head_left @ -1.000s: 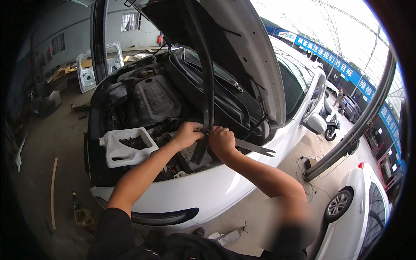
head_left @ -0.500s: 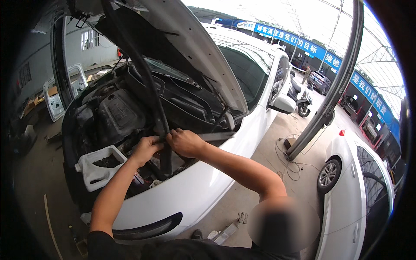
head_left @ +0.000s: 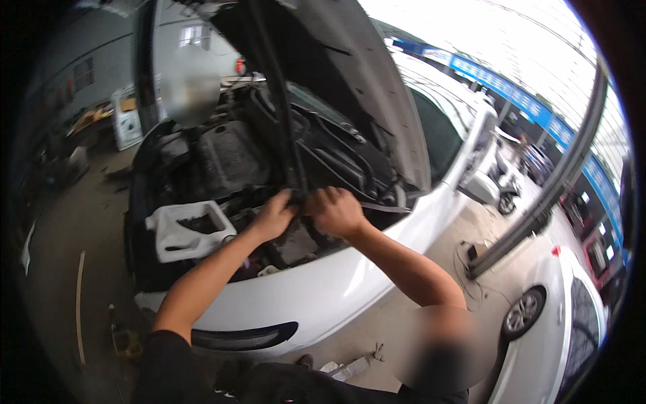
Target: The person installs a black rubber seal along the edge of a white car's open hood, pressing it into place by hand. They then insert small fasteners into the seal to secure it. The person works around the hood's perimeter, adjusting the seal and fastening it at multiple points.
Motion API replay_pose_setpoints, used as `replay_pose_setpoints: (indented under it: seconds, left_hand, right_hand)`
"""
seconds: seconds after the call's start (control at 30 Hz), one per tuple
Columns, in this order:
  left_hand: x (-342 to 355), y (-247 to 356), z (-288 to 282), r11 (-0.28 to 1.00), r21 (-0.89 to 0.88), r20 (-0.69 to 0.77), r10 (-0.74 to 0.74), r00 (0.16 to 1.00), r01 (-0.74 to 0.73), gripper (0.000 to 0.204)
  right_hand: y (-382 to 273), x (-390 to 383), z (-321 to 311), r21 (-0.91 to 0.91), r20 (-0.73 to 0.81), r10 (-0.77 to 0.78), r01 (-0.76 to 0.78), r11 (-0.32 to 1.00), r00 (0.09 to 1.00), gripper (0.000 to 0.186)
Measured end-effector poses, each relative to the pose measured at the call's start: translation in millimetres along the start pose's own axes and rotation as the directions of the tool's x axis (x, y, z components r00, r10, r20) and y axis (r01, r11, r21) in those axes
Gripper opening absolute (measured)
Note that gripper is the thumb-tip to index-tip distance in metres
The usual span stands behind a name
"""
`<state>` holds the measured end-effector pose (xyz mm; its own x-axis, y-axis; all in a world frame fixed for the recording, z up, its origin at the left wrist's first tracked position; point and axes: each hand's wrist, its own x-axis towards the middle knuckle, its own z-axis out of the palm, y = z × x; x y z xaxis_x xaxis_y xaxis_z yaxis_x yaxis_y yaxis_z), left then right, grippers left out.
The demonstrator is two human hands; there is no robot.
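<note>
A long black rubber-like strip (head_left: 279, 87) runs down from the raised hood (head_left: 377, 74) into the open engine bay of a white car. At its lower part my left hand (head_left: 274, 215) is closed on it, fingers pinched together. Right beside it, my right hand (head_left: 334, 210) is closed on the same strip, knuckles up. What lies between the fingers is partly hidden and smeared by motion. Behind the hands sits the dark engine cover (head_left: 232, 155). A white cut-open jug (head_left: 192, 232) holding small dark pieces rests at the bay's front left.
The car's white front bumper (head_left: 269, 299) curves between me and the bay. To the right stand a metal post (head_left: 538, 229) with cables at its foot and another white car (head_left: 538, 363). A loose door panel (head_left: 128, 118) leans at the far left.
The whole view has shifted, with the car now further right in it. Both hands remain on the strip; its lower end, which hung below them, no longer shows clearly there.
</note>
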<state>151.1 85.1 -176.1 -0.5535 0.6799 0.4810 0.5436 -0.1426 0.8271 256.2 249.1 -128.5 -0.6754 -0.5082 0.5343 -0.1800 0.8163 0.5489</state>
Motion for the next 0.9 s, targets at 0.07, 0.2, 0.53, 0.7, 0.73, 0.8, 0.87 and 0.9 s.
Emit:
replay_pose_setpoints:
  seconds: [0.07, 0.2, 0.53, 0.7, 0.73, 0.8, 0.87, 0.9]
  left_hand:
    - [2, -2, -1, 0.989, 0.078, -0.002, 0.126, 0.992, -0.126, 0.024]
    - [1, -13, -11, 0.982, 0.166, 0.053, 0.083, 0.995, -0.090, 0.023]
    - [12, 0, -9, 0.967, 0.206, 0.043, 0.141, 0.989, -0.147, 0.022]
    - [9, 10, -10, 0.942, 0.301, 0.109, 0.120, 0.987, -0.148, 0.019]
    - [9, 14, -8, 0.938, 0.300, 0.121, 0.143, 0.982, -0.173, 0.020]
    - [8, 17, -4, 0.949, 0.288, 0.139, 0.095, 0.986, -0.132, 0.022]
    - [8, 15, 2, 0.962, 0.251, 0.136, 0.072, 0.988, -0.105, 0.024]
    - [9, 13, 5, 0.970, 0.221, 0.124, 0.071, 0.990, -0.097, 0.024]
  right_hand:
    - [-1, 3, -8, 0.093, -0.002, 0.102, -0.101, 0.991, 0.995, 0.011]
    - [4, 8, -4, 0.299, 0.128, 0.163, -0.194, 0.934, 0.978, 0.008]
    - [-15, 21, -8, 0.160, 0.186, 0.227, -0.258, 0.953, 0.956, 0.048]
    - [7, 7, 6, 0.566, 0.188, 0.322, -0.370, 0.736, 0.928, 0.027]
    - [13, 3, 10, 0.670, 0.239, 0.382, -0.436, 0.601, 0.893, 0.025]
    - [20, 6, 9, 0.819, 0.358, 0.447, -0.506, 0.272, 0.820, 0.022]
    - [22, 5, 7, 0.841, 0.268, 0.431, -0.428, 0.332, 0.861, 0.023]
    - [28, 2, 9, 0.826, 0.297, 0.409, -0.447, 0.343, 0.863, 0.024]
